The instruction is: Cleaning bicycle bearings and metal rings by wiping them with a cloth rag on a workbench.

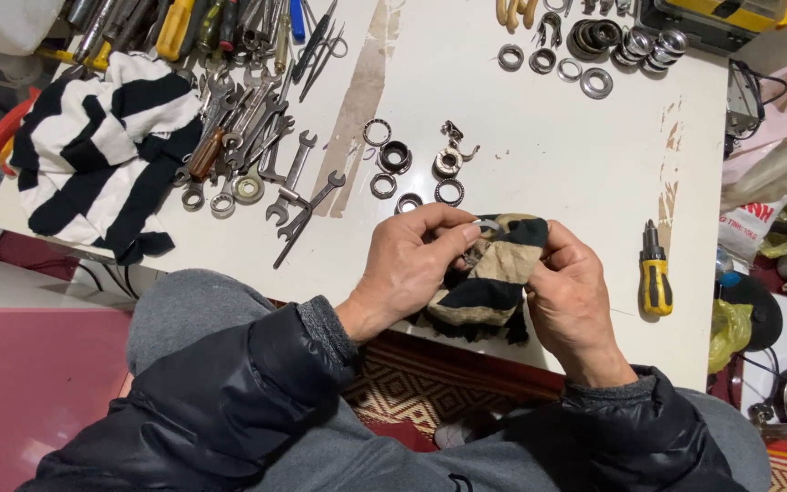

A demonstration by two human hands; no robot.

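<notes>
My left hand [412, 260] pinches a small metal ring [487, 223] between thumb and fingers, just above the table's near edge. My right hand [568, 296] grips a dirty striped rag [489, 282], beige and black, bunched against that ring. Both hands meet over the white table [539, 155]. Just beyond them lie several bearing rings and small metal parts [412, 164].
A pile of wrenches [257, 146] and a black-and-white striped cloth [102, 155] lie at the left. A yellow-handled screwdriver [654, 273] rests at the right. More rings and bearings [594, 55] sit at the far edge, near a yellow-lidded case [730, 14].
</notes>
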